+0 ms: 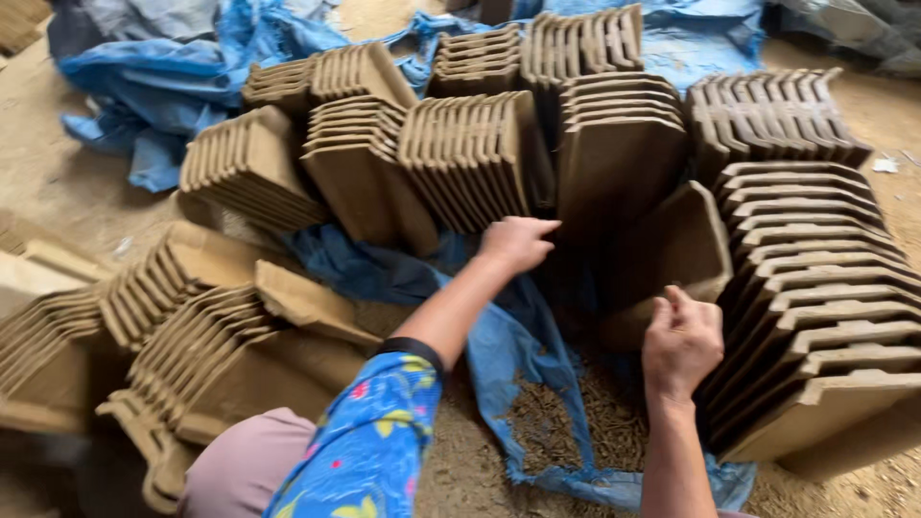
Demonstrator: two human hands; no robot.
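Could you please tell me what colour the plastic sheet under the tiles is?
The plastic sheet is blue, seen in the head view.

Seen from above, the left hand (518, 242) is stretched forward at the end of a bare forearm, knuckles up, fingers curled loosely and pointing right; a blue flowered sleeve (369, 441) with a dark cuff covers the upper arm; the right hand (681, 341) is raised nearer the body, back to the camera, fingers bent inward, forearm bare.
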